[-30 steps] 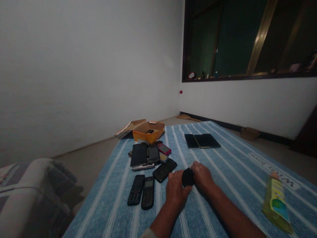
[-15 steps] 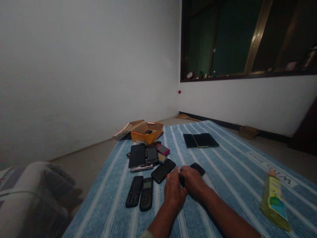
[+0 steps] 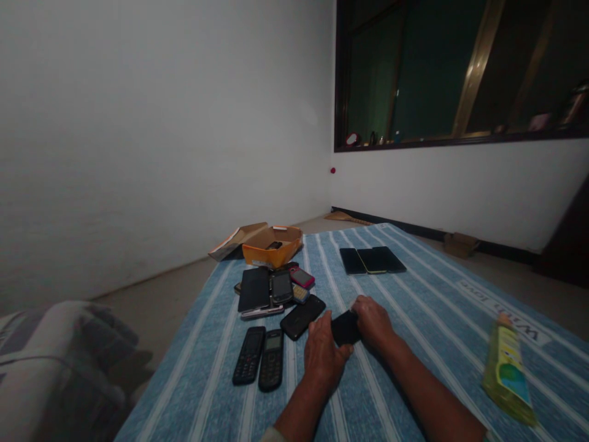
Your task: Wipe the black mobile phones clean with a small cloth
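Dark phone (image 3: 346, 328): between the two hands, above or on the striped cloth (image 3: 414, 374); I cannot tell which.
Left hand (image 3: 322, 351): grip narrow, holding the phone's left side, thumb at its near edge.
Right hand (image 3: 375, 320): grip narrow, fingers bent over the phone's right end.
Black handset (image 3: 302, 317): lies slantwise just beyond the left hand.
Keypad phones (image 3: 271, 362): two, side by side, left of the left forearm.
Pile: a large black device (image 3: 254, 288), a pink phone (image 3: 302, 277) and others, overlapping.
Orange box (image 3: 271, 256): open behind the pile, a small dark item inside.
Flat devices (image 3: 353, 261): a row beyond the right hand, well apart from it.
Yellow bottle (image 3: 508, 374): far right, labelled.
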`<state>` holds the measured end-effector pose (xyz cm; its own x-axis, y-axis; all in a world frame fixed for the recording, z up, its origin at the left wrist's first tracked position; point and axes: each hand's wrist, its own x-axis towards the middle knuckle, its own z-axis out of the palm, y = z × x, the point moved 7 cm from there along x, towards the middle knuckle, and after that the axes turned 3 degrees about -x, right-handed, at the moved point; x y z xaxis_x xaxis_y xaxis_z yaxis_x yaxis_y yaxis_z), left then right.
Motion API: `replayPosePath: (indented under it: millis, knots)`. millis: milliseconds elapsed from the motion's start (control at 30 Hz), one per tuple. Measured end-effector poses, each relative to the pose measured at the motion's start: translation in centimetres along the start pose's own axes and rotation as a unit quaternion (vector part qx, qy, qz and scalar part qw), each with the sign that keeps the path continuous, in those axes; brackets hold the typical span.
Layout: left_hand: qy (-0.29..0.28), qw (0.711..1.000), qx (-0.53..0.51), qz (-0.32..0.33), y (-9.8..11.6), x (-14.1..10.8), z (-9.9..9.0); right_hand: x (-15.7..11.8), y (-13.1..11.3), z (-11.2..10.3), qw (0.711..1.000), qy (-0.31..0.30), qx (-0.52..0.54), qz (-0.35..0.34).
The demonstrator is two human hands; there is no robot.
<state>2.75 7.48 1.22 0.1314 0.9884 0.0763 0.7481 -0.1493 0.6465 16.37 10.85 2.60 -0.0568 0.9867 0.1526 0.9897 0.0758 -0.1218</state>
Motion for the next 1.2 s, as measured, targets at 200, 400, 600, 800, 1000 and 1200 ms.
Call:
replayPosePath:
  millis: [200, 400, 600, 800, 1000, 1200]
  knots:
    - [-0.006, 1.000, 0.011, -0.004, 0.1, -0.1, -0.1, -0.1, 0.2, 0.1, 1.000, 0.008, 0.010, 0.007]
    - [-0.007, 1.000, 0.025, 0.008, 0.3, 0.0, -0.1, -1.1, -3.5, 0.0, 0.993, -0.009, 0.052, -0.109]
    - [-0.003, 1.000, 0.016, 0.010, 0.1, 0.0, -0.1, -1.0, -4.4, 0.1, 0.991, -0.016, 0.032, -0.126]
    - [-0.005, 1.000, 0.007, -0.005, 0.2, 0.0, -0.1, -0.4, -2.2, 0.0, 0.997, -0.008, 0.018, -0.076]
    - [0.010, 1.000, 0.006, 0.022, 0.4, 0.0, -0.2, -1.0, -4.3, 0.1, 0.989, -0.014, 0.042, -0.141]
    - [0.011, 1.000, 0.016, 0.014, -0.1, 0.0, 0.1, -0.4, -3.3, 0.0, 0.994, -0.014, 0.026, -0.105]
